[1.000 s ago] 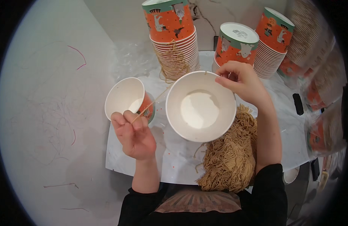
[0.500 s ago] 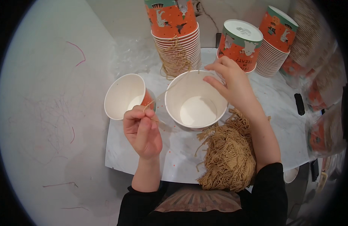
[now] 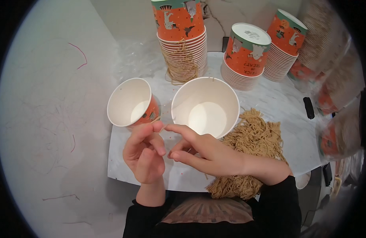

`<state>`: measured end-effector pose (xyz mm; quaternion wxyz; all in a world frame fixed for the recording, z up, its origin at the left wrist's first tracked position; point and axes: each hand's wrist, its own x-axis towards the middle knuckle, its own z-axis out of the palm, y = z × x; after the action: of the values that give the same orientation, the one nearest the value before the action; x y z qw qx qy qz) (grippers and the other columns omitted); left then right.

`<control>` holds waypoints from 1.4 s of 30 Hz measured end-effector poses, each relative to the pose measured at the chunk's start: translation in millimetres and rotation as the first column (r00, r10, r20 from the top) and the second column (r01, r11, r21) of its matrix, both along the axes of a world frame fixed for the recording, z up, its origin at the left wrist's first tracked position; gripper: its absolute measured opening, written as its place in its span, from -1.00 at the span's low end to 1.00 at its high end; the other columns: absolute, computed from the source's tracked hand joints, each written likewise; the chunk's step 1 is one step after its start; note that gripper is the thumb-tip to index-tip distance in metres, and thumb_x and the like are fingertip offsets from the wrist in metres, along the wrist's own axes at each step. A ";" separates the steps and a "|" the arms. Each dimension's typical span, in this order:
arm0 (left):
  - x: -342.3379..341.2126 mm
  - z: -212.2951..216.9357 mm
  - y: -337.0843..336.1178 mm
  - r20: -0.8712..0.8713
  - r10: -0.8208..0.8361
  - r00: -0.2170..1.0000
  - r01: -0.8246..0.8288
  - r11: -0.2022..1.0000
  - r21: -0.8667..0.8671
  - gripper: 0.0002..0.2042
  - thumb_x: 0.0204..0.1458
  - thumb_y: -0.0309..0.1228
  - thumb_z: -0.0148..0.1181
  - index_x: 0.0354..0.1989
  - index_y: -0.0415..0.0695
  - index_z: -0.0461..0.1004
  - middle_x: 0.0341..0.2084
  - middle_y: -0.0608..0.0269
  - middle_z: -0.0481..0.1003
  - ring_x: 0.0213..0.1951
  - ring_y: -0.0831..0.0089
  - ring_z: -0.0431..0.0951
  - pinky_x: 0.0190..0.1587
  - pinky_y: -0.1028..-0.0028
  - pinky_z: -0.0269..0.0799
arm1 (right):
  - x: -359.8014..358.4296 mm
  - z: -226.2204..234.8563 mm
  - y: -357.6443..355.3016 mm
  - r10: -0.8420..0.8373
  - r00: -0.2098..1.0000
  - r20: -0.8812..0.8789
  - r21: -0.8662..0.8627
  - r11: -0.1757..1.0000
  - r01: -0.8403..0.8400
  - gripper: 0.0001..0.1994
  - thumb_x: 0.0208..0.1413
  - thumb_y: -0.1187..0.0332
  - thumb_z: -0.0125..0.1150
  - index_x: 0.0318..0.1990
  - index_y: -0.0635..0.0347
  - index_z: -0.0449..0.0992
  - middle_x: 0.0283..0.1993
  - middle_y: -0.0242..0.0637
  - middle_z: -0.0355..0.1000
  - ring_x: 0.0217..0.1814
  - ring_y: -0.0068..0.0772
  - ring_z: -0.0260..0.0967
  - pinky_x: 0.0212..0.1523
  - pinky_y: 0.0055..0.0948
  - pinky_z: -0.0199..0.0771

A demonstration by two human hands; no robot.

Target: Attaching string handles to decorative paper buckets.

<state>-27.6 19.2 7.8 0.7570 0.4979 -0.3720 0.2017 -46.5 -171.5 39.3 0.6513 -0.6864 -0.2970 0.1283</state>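
Observation:
My left hand [image 3: 144, 154] is raised palm up with its fingers curled. A short bit of thin tan yarn [image 3: 155, 119] shows at its fingertips; its hold on the yarn is partly hidden. My right hand [image 3: 208, 152] reaches across from the right, index finger and thumb apart, its index tip close to the left fingertips. Just beyond the hands stand a white-lined paper tub [image 3: 204, 105] and, to its left, a second tub [image 3: 129, 101] with an orange printed side. Under my right forearm lies a bundle of tan yarn [image 3: 254, 137].
Behind stands a tall stack of orange printed tubs [image 3: 178, 22] with loose yarn [image 3: 183, 65] hanging on it. Two more upside-down stacks, one nearer [image 3: 246, 53] and one farther [image 3: 285, 37], are at back right. Bagged tubs [image 3: 333, 99] line the right side. A small black object [image 3: 308, 108] lies nearby.
My right hand has come down and left from the middle tub's rim to my left fingertips. The yarn strand between the hands no longer stretches across that tub.

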 end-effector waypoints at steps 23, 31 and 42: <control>8.4 -24.0 17.4 -0.215 0.018 0.976 -0.048 0.990 -0.136 -0.52 0.27 -0.43 -0.09 0.33 -0.40 0.30 0.21 -0.02 0.46 -0.41 0.63 0.20 -0.29 0.56 0.17 | -96.5 -36.0 -109.8 0.257 0.952 0.168 -0.982 0.123 0.140 -0.83 0.03 0.34 0.24 -0.22 0.04 0.65 -0.19 -0.25 0.54 -0.04 -0.16 0.51 -0.22 -0.20 0.60; 2.3 -9.8 21.7 -0.297 0.092 0.950 -0.105 0.994 -0.030 -0.51 0.13 -0.48 0.08 0.26 -0.39 0.39 0.14 -0.03 0.52 -0.32 0.57 0.43 -0.07 0.50 0.36 | -65.1 47.4 -98.0 0.211 0.973 0.098 -0.984 0.167 0.062 -0.67 0.04 0.07 0.36 -0.34 0.19 0.57 -0.28 -0.18 0.53 -0.10 -0.10 0.52 -0.17 -0.18 0.54; 7.5 -14.6 -2.4 0.320 0.234 0.918 -0.397 0.561 0.726 -0.26 -0.33 -0.52 0.57 0.21 -0.21 0.51 0.09 0.08 0.55 -0.02 0.29 0.56 0.06 0.29 0.44 | -86.9 -28.3 -118.8 -0.024 0.925 0.379 -0.920 -0.117 0.374 -0.37 0.01 0.20 0.40 0.23 0.25 0.36 -0.05 -0.05 0.39 -0.10 -0.02 0.51 -0.15 -0.22 0.55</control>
<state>-20.1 16.8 -6.8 0.3787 0.8127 -0.3957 0.1990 -133.4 -290.2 11.0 -0.0924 -0.9858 -0.0736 0.1197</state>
